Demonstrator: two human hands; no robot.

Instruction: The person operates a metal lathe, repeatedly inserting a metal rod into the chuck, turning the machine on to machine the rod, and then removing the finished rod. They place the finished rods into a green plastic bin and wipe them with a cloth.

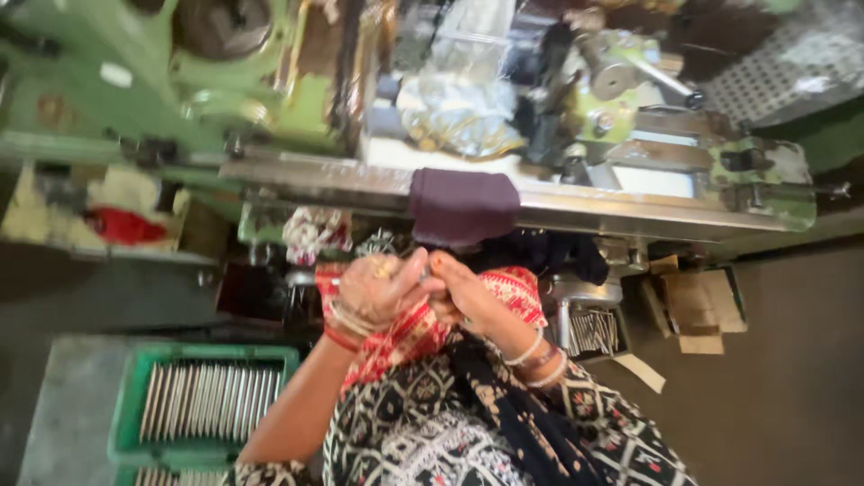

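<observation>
My left hand [378, 290] and my right hand [463, 292] meet in front of my chest, just below a dark purple cloth [463, 207] draped over the machine bed. The left hand's fingers are curled around what looks like a thin metal rod [331, 281], whose end pokes out to the left. The right hand's fingertips pinch against the left hand's at the rod's other end, which is hidden and blurred. Both wrists carry bangles. A red patterned cloth [513, 292] lies under the hands.
A green lathe [297, 108] with a long steel bed [360, 180] fills the top. A green crate [207, 353] of several metal rods sits at the lower left. More rods [594, 331] and cardboard pieces [697, 306] lie to the right on the dark floor.
</observation>
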